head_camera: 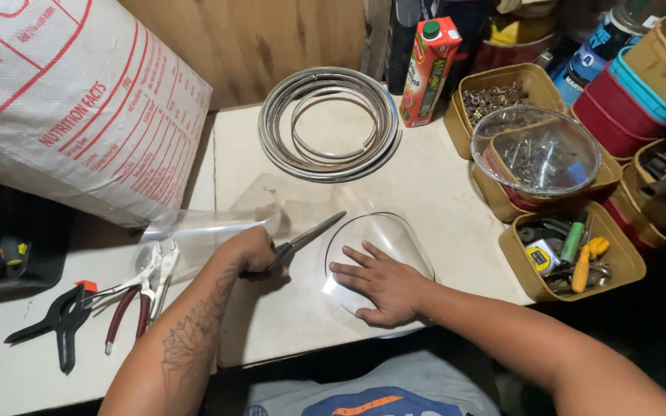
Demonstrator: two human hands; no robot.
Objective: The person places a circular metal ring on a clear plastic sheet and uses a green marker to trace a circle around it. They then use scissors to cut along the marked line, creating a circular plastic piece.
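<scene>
Clear plastic sheet (379,239), marked with a dark circle, lies near the worktop's (441,192) front edge. Right hand (383,285) presses it flat, open-palmed; left hand (252,250) grips scissors (310,231) (blades apart). Slippery plastic could shift, spoiling the cut.

The bare table (441,192) between the coil of metal rings (329,123) and the clear plastic disc (379,258) is open, so a hand can slide through there. On the right, tan bins of screws and tools (572,258) stand like a wall. A juice carton (429,69) stands at the back. On the left, a big white sack (71,100) blocks the way, and pliers (136,296) and a black clamp (59,320) lie near the front edge.
</scene>
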